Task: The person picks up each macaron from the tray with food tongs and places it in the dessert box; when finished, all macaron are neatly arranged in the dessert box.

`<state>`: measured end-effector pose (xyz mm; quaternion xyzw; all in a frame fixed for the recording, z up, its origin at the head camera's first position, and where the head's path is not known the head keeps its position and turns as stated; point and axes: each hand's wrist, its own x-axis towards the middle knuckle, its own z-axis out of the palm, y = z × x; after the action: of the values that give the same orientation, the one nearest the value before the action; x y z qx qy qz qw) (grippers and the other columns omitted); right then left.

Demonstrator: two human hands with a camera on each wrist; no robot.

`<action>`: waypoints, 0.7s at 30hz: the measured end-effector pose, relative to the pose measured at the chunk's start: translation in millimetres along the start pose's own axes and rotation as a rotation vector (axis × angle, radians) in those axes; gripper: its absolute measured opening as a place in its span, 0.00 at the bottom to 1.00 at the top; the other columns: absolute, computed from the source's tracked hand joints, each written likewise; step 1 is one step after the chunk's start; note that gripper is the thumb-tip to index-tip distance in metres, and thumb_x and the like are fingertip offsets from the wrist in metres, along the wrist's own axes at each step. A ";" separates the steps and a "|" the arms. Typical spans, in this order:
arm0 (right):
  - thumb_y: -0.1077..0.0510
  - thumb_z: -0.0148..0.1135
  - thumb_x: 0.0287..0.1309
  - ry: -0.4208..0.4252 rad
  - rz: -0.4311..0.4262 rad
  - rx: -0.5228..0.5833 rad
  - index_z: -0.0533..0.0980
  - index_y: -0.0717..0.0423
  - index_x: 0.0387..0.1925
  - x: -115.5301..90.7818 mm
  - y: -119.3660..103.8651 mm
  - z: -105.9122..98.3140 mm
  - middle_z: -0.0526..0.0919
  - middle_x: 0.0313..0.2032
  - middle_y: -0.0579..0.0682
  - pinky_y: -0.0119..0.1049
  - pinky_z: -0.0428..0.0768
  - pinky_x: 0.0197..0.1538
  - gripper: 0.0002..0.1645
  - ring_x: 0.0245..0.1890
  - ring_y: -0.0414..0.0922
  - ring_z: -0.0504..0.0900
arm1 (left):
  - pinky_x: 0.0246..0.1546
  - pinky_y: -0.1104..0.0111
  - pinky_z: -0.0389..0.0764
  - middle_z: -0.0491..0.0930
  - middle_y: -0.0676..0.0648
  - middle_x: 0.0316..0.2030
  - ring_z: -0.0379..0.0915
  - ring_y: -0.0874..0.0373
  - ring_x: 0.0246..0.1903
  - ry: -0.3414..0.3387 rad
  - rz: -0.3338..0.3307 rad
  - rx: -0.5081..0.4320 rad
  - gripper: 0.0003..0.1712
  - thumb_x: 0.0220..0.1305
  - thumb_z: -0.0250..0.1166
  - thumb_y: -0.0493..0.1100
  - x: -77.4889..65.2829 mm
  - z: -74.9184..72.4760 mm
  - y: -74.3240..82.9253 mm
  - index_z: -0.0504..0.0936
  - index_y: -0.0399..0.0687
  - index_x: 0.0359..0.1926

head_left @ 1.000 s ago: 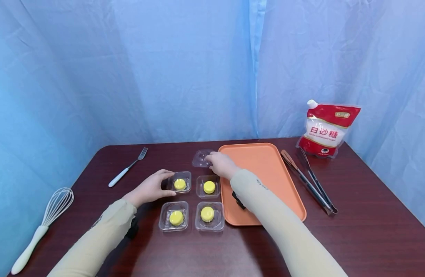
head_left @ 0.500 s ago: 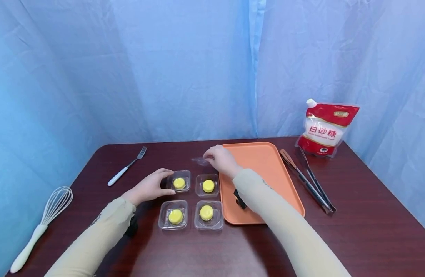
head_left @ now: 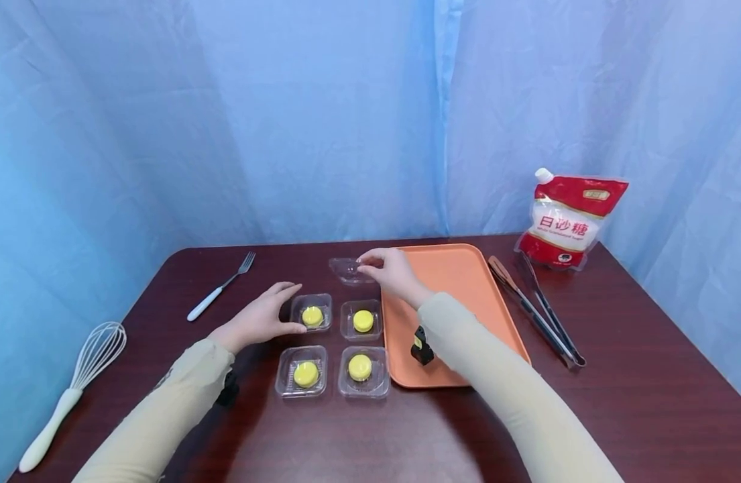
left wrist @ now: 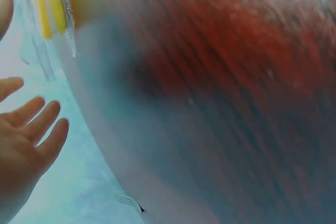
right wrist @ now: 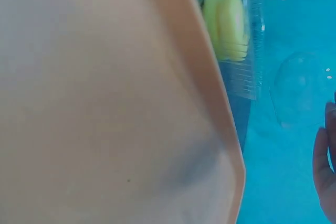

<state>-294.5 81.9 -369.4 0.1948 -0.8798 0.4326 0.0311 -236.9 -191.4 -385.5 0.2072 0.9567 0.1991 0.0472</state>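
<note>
My right hand (head_left: 394, 272) pinches the edge of a clear plastic lid (head_left: 346, 270), held above the table's far side; in the right wrist view the lid (right wrist: 299, 90) shows its domed form. My left hand (head_left: 261, 318) is spread beside the back-left clear container (head_left: 328, 308), thumb and forefinger about its left side. Whether they touch it, I cannot tell. A yellow macaron (head_left: 312, 316) lies in that container. The back-right container (head_left: 345, 329), front-left container (head_left: 282, 386) and front-right container (head_left: 382, 386) each hold one yellow macaron too. No lids are on them.
An orange tray (head_left: 454, 282) lies right of the containers, under the right forearm. Metal tongs (head_left: 536, 312) and an upright sugar pouch (head_left: 566, 221) stand farther right. A fork (head_left: 222, 287) and a whisk (head_left: 74, 389) lie on the left. Blue curtains hang behind the table.
The lid has turned in my right hand, seen nearly edge-on half a second ago and tilted now. That hand has shifted slightly right. My left forefinger has lifted a little from the back-left container.
</note>
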 end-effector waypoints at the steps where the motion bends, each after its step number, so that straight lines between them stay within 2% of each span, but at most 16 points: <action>1: 0.57 0.62 0.61 0.008 0.009 0.032 0.82 0.55 0.45 -0.9 0.9 -1.4 0.85 0.44 0.51 0.36 0.79 0.39 0.12 0.40 0.45 0.82 | 0.59 0.47 0.69 0.57 0.33 0.67 0.60 0.38 0.64 0.023 0.005 0.009 0.51 0.53 0.71 0.54 0.7 -0.8 1.6 0.57 0.39 0.71; 7: 0.60 0.62 0.60 0.021 0.081 0.255 0.80 0.60 0.46 -3.2 7.3 -5.3 0.85 0.41 0.56 0.35 0.81 0.41 0.13 0.38 0.44 0.83 | 0.62 0.46 0.64 0.56 0.34 0.68 0.56 0.38 0.66 0.174 0.047 0.080 0.49 0.54 0.71 0.49 2.1 -6.8 14.9 0.56 0.40 0.71; 11: 0.64 0.61 0.60 0.026 0.146 0.438 0.77 0.66 0.49 -6.3 6.9 -6.3 0.84 0.39 0.59 0.36 0.83 0.44 0.16 0.35 0.40 0.83 | 0.64 0.45 0.61 0.53 0.34 0.69 0.53 0.38 0.67 0.240 0.098 0.100 0.50 0.52 0.73 0.47 2.7 -11.4 25.8 0.56 0.41 0.71; 17: 0.66 0.59 0.61 0.000 0.225 0.575 0.75 0.69 0.51 -15.8 -2.0 -5.5 0.83 0.37 0.57 0.37 0.83 0.45 0.17 0.33 0.38 0.83 | 0.62 0.44 0.63 0.42 0.32 0.71 0.48 0.35 0.68 0.247 0.179 0.126 0.54 0.49 0.75 0.48 3.9 -14.9 45.2 0.55 0.43 0.72; 21: 0.66 0.58 0.61 -0.029 0.266 0.619 0.74 0.69 0.52 -21.8 -6.4 -2.9 0.83 0.35 0.52 0.38 0.83 0.46 0.18 0.32 0.37 0.82 | 0.63 0.44 0.61 0.44 0.33 0.70 0.48 0.36 0.68 0.244 0.258 0.155 0.54 0.48 0.75 0.50 5.0 -14.4 56.6 0.56 0.43 0.71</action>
<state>-272.4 87.5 -367.7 0.0847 -0.7247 0.6767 -0.0987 -222.6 -147.3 -349.7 0.3055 0.9332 0.1530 -0.1112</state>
